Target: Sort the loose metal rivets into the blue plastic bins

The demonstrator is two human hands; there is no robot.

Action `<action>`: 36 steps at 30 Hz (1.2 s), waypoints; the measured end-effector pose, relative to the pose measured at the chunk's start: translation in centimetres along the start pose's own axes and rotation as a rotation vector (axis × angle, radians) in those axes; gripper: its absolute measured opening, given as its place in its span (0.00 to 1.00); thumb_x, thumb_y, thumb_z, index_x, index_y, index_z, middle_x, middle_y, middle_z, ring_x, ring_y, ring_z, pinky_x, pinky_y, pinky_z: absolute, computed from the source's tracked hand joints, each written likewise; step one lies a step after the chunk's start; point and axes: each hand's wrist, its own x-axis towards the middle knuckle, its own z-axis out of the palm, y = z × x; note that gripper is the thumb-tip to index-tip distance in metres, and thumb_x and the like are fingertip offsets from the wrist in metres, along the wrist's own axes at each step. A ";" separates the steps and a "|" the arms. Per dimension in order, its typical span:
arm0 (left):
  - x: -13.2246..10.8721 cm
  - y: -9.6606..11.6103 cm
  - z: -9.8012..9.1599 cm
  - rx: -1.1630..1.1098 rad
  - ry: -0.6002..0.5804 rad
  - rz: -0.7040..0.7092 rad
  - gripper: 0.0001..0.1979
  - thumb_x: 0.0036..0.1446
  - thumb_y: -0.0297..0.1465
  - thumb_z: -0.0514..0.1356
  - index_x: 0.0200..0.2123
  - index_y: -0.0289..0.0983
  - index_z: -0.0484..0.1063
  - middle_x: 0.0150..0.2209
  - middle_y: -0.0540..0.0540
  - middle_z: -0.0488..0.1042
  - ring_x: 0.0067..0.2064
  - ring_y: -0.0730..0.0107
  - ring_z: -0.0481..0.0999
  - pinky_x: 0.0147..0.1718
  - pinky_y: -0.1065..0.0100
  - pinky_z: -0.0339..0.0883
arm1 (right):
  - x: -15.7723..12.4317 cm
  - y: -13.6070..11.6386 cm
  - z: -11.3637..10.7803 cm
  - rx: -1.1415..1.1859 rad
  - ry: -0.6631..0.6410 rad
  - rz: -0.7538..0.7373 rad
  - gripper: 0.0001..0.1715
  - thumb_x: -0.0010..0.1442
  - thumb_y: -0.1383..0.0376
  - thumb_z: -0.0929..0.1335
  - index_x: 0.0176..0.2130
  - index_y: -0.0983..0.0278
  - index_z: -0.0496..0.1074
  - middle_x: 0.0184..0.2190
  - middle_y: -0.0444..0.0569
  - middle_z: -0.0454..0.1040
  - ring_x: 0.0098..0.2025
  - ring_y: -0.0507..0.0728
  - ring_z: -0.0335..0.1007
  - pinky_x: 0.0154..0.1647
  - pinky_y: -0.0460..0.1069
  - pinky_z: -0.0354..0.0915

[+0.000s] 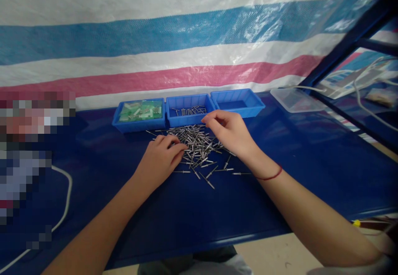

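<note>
OK, both hands in at the rivets [199,142], or at least what look like rivets: a big loose heap on the blue table [192,221], right in front of the mid bin [183,121]. L hand [163,150] is at the heap's L edge, fingers bent, thumb and index right against the metal; can't tell if it's got one pinched. R hand [228,130] is up over the heap's far R side, by the mid bin's near R corner, thumb & fingertips drawn close tog.; any rivet between them is too small to make out, so can't say.

Progress-wise: a small batch [191,110] lies inside the mid bin, approx. a thin layer. The bulk's out on the table, plus a few strays [208,182] on the near side, pointing every which way. So, judging by that split, far more out than in, prob. early on.

Other bins: L bin [139,125] holds a green-tinted packet [133,110] w/ small pale & metallic bits, exact kind unclear. R bin [253,111] ends the row, w/ a clear plastic tray [295,100] just beyond.
</note>
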 end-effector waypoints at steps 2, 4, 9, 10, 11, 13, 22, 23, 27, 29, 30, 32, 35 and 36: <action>0.2 -0.1 -0.1 0.013 -0.022 0.000 0.11 0.64 0.32 0.54 0.44 0.39 0.75 0.45 0.44 0.72 0.45 0.61 0.67 0.46 0.59 0.64 | -0.1 0.0 0.2 -0.010 -0.015 -0.007 0.12 0.57 0.65 0.64 0.29 0.66 0.76 0.28 0.48 0.76 0.30 0.53 0.68 0.32 0.48 0.62; 0.6 -0.2 -0.4 0.037 -0.046 0.017 0.11 0.63 0.32 0.55 0.46 0.38 0.74 0.45 0.43 0.72 0.44 0.60 0.67 0.45 0.59 0.64 | -0.2 0.1 0.3 -0.015 -0.043 -0.014 0.12 0.57 0.65 0.64 0.29 0.66 0.75 0.28 0.47 0.76 0.30 0.53 0.68 0.32 0.48 0.61; 1.8 -0.8 -1.4 0.093 -0.130 0.092 0.11 0.63 0.32 0.55 0.46 0.40 0.74 0.43 0.43 0.72 0.42 0.61 0.67 0.42 0.61 0.63 | -0.7 -0.3 0.6 -0.070 -0.081 -0.038 0.11 0.58 0.65 0.64 0.29 0.66 0.75 0.27 0.46 0.75 0.28 0.51 0.67 0.31 0.47 0.60; 2.0 -0.9 -1.4 0.099 -0.133 0.102 0.10 0.63 0.32 0.56 0.45 0.40 0.75 0.42 0.43 0.72 0.41 0.62 0.67 0.41 0.61 0.63 | -0.8 -0.4 0.7 -0.085 -0.086 -0.040 0.11 0.58 0.66 0.64 0.28 0.65 0.75 0.27 0.45 0.75 0.28 0.51 0.67 0.30 0.47 0.60; 2.1 -1.0 -1.4 0.103 -0.130 0.108 0.10 0.63 0.33 0.56 0.44 0.40 0.75 0.42 0.43 0.71 0.41 0.61 0.67 0.41 0.61 0.62 | -1.0 -0.6 0.8 -0.097 -0.093 -0.042 0.11 0.58 0.66 0.64 0.28 0.65 0.74 0.27 0.45 0.75 0.28 0.51 0.67 0.30 0.46 0.59; 2.3 -1.3 -1.2 0.099 -0.112 0.119 0.10 0.63 0.35 0.56 0.42 0.39 0.75 0.42 0.42 0.71 0.41 0.62 0.66 0.41 0.61 0.62 | -1.2 -1.0 0.9 -0.112 -0.115 -0.047 0.11 0.59 0.66 0.64 0.28 0.65 0.74 0.27 0.45 0.75 0.28 0.51 0.67 0.30 0.46 0.59; 1.8 -1.5 0.2 -0.009 0.018 0.064 0.09 0.63 0.36 0.56 0.40 0.41 0.76 0.45 0.43 0.70 0.47 0.59 0.64 0.46 0.58 0.60 | -1.7 -1.4 1.4 -0.202 -0.173 -0.118 0.11 0.60 0.68 0.64 0.28 0.65 0.73 0.27 0.45 0.74 0.29 0.51 0.67 0.30 0.46 0.58; 1.7 -1.4 0.2 -0.004 0.030 0.053 0.09 0.62 0.36 0.57 0.38 0.41 0.76 0.45 0.43 0.70 0.48 0.58 0.63 0.46 0.57 0.60 | -1.8 -1.4 1.4 -0.207 -0.175 -0.116 0.11 0.60 0.68 0.64 0.28 0.65 0.73 0.27 0.45 0.74 0.28 0.51 0.66 0.30 0.46 0.57; 1.5 -1.2 0.5 0.041 0.035 0.055 0.08 0.62 0.34 0.57 0.37 0.37 0.74 0.46 0.41 0.71 0.49 0.56 0.64 0.44 0.57 0.60 | -1.9 -1.6 1.6 -0.207 -0.192 -0.106 0.11 0.60 0.68 0.64 0.28 0.65 0.73 0.25 0.45 0.73 0.27 0.51 0.65 0.29 0.47 0.57; 1.4 -1.1 0.5 0.057 0.034 0.067 0.08 0.62 0.33 0.57 0.37 0.35 0.73 0.46 0.41 0.71 0.49 0.55 0.64 0.44 0.56 0.60 | -1.9 -1.6 1.7 -0.206 -0.205 -0.112 0.11 0.60 0.68 0.64 0.27 0.64 0.72 0.25 0.45 0.72 0.27 0.51 0.64 0.29 0.47 0.56; 1.3 -1.2 0.5 0.059 0.037 0.072 0.07 0.62 0.33 0.57 0.37 0.35 0.73 0.46 0.41 0.71 0.49 0.55 0.64 0.44 0.56 0.60 | -2.0 -1.6 1.7 -0.209 -0.211 -0.117 0.11 0.60 0.69 0.64 0.27 0.64 0.72 0.25 0.45 0.71 0.27 0.51 0.64 0.29 0.47 0.56; 1.2 -1.3 0.3 0.049 0.041 0.081 0.07 0.62 0.32 0.57 0.38 0.36 0.74 0.46 0.41 0.71 0.50 0.55 0.65 0.45 0.56 0.60 | -2.0 -1.5 1.8 -0.220 -0.224 -0.128 0.11 0.60 0.69 0.64 0.27 0.64 0.71 0.23 0.44 0.70 0.26 0.51 0.62 0.28 0.47 0.55; 1.1 -1.5 -0.1 0.022 0.032 0.078 0.08 0.63 0.31 0.56 0.40 0.40 0.75 0.49 0.42 0.70 0.51 0.55 0.64 0.44 0.56 0.59 | -2.0 -1.4 1.8 -0.226 -0.234 -0.135 0.11 0.60 0.69 0.64 0.27 0.64 0.72 0.23 0.44 0.70 0.25 0.51 0.62 0.28 0.47 0.55; 1.1 -1.5 -0.2 0.011 0.022 0.071 0.08 0.63 0.31 0.56 0.41 0.41 0.75 0.50 0.42 0.69 0.51 0.55 0.64 0.44 0.56 0.60 | -2.0 -1.3 1.9 -0.226 -0.235 -0.135 0.11 0.60 0.69 0.64 0.27 0.64 0.72 0.23 0.44 0.70 0.26 0.51 0.62 0.28 0.47 0.55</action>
